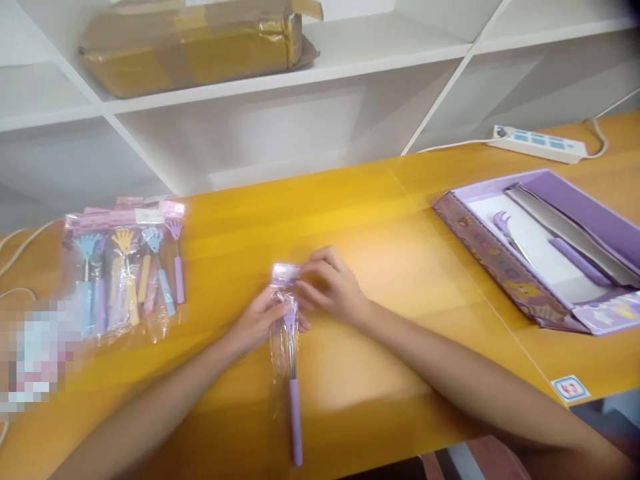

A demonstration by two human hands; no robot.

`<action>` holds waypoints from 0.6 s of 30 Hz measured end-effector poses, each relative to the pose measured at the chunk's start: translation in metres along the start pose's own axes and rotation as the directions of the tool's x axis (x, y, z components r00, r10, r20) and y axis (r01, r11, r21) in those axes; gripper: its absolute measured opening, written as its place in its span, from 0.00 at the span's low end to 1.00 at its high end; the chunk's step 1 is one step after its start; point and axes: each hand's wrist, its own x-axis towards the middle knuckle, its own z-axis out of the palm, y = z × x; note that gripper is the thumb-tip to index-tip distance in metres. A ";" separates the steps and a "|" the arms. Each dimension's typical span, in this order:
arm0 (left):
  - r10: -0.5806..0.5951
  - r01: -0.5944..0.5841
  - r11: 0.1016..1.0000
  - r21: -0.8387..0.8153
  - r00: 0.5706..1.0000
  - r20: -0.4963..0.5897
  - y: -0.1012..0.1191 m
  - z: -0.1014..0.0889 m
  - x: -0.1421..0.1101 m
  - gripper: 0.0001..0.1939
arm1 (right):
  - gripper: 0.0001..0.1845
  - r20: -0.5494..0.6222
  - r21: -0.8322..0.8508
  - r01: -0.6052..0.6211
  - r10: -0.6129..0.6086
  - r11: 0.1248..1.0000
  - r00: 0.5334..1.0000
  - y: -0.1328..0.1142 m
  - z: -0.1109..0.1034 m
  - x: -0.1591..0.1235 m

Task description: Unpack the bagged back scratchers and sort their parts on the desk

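Observation:
A purple back scratcher in a clear plastic sleeve lies on the yellow table, handle pointing toward me. My left hand grips the sleeve near its top from the left. My right hand pinches the pink header card at the sleeve's upper end from the right. Both hands have their fingers closed on the package.
A pile of several bagged scratchers in mixed colours lies at the left. An open purple box with a purple scratcher inside sits at the right. A white power strip lies behind it. White shelves hold a taped brown parcel.

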 end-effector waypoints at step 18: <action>-0.091 0.065 0.963 0.263 0.992 0.085 0.007 -0.003 0.000 0.16 | 0.09 -0.051 0.151 -0.282 0.292 0.948 0.955 0.013 0.004 0.007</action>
